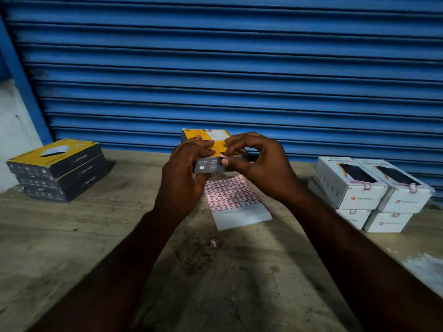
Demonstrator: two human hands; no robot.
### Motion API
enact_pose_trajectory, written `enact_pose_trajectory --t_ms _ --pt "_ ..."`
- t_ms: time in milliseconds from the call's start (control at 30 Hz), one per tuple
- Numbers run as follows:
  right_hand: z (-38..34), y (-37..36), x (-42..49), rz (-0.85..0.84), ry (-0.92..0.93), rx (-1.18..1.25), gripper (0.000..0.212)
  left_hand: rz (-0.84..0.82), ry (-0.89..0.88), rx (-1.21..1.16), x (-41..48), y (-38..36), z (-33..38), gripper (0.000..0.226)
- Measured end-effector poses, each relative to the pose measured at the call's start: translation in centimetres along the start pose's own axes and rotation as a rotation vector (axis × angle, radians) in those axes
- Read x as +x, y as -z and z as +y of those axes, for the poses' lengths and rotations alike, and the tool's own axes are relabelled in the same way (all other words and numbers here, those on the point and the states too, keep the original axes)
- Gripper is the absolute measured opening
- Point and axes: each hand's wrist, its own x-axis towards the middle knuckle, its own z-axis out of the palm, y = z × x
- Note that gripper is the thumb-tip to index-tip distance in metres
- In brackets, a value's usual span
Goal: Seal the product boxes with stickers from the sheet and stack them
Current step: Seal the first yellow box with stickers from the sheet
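Note:
A yellow-and-grey product box [211, 149] is held up above the table's middle. My left hand [184, 173] grips its left end, fingers curled over the top. My right hand [259, 164] pinches a small red-edged sticker [223, 155] between thumb and forefinger at the box's front top edge. Below the box lies the sticker sheet [232, 200], red-framed stickers on its upper part and bare backing on its lower part. A stack of three yellow-and-grey boxes [60, 171] stands at the left.
Several white boxes [374, 192] with stickers on their flaps are stacked two high at the right. A loose sticker [213, 243] lies on the worn wooden table [72, 236]. A blue roller shutter [227, 68] closes off the back.

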Motion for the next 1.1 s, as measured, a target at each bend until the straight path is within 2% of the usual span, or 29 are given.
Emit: enact_pose_trajectory --t_ms 300,400,567,833,967,1100 --pt "-0.6 0.4 0.3 -0.014 0.065 0.045 0.004 -0.041 0.028 -0.044 -0.1 0.1 -0.4 0.036" --pt "-1.0 1.0 0.5 -0.008 0.042 0.116 0.011 -0.062 0.068 -0.031 -0.4 0.1 -0.9 0.037" --pt "-1.3 1.1 0.6 -0.105 0.051 0.046 0.010 -0.067 0.083 -0.035 -0.4 0.1 -0.8 0.040" --pt "-1.6 1.6 0.7 -0.195 -0.103 0.051 0.025 -0.073 0.094 -0.050 -0.4 0.1 -0.5 0.042" --pt "-1.8 1.3 0.7 -0.156 -0.086 0.148 0.018 -0.072 0.084 -0.062 -0.4 0.1 -0.5 0.041" --pt "-1.6 1.4 0.9 -0.155 -0.136 0.146 0.018 -0.061 0.067 -0.066 -0.3 0.0 -0.6 0.041"
